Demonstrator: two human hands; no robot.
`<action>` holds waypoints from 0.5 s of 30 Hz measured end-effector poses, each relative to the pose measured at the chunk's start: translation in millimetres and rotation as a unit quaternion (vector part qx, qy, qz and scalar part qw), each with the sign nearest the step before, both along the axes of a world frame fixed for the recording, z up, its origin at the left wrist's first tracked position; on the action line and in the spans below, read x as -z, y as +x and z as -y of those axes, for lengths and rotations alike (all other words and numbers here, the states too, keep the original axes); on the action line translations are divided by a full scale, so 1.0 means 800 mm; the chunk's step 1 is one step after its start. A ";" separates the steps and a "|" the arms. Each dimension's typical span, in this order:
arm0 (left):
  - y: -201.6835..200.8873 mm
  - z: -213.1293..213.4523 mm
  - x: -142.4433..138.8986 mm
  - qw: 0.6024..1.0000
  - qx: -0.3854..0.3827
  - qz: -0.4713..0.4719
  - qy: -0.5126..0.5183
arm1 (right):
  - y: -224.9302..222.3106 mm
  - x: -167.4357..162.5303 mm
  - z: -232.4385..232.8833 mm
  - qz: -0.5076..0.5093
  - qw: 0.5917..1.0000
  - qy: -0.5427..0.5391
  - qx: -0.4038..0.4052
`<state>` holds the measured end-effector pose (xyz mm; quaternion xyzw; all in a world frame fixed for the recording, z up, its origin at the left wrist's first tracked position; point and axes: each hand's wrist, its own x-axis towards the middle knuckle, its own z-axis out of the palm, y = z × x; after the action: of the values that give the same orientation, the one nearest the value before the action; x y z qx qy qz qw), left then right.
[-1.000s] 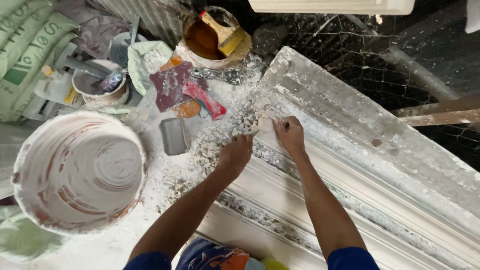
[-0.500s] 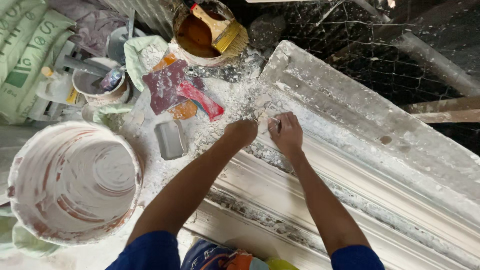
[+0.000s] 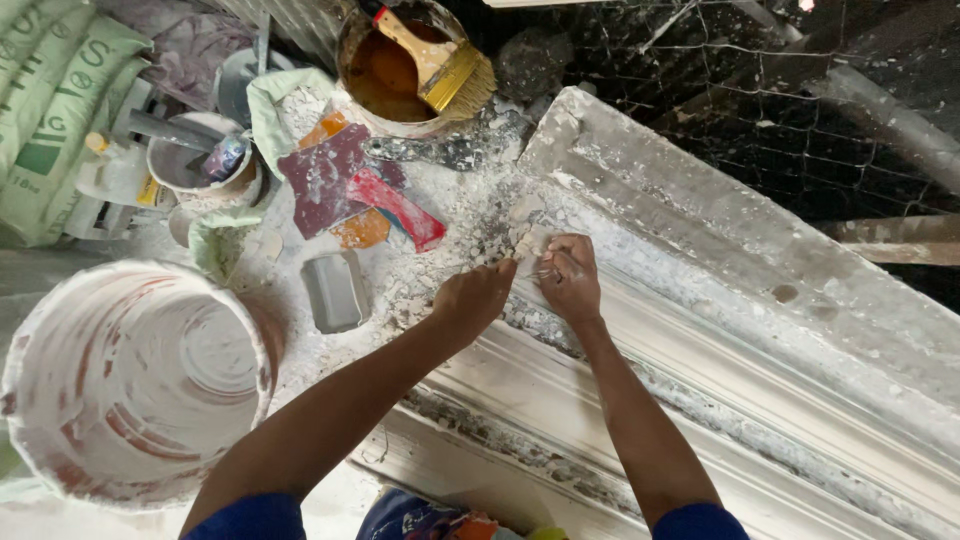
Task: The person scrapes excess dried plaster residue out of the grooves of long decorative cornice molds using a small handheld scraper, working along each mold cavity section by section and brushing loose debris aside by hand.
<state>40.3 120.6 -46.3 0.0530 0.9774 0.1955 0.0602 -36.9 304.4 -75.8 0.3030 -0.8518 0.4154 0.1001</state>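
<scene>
Since the earlier frames, both hands have stayed at the upper end of the white plaster moulding (image 3: 700, 300), with little shift between them. We record the left hand (image 3: 475, 298) curled, knuckles up, resting on the moulding's near edge amid white crumbs; what it grips, if anything, we cannot tell. We note the right hand (image 3: 570, 280) closed around a small thin tool (image 3: 545, 272), its tip pressed to a pale plaster patch (image 3: 530, 243) on the moulding. Both hands sit just beside each other, almost touching. Left of the moulding lies a grey rectangular block (image 3: 336, 290) on the dusted floor (image 3: 420, 270). Beyond it, coloured flat scrapers (image 3: 345, 190) lie in a loose heap. Above the moulding's end stands a pot of brown liquid (image 3: 385, 75) with a wide brush (image 3: 445, 65) resting across it. Well left of the moulding stands a large white bucket (image 3: 130, 385), smeared with red inside.
</scene>
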 end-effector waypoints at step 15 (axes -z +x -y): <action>-0.157 0.018 0.019 0.956 0.105 0.274 0.021 | -0.006 -0.011 0.000 -0.005 0.998 0.040 -0.040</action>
<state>-85.4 106.0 -61.5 0.1005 0.9080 0.2153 0.3452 -42.0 304.3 -66.9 0.3428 -0.8545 0.3831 0.0750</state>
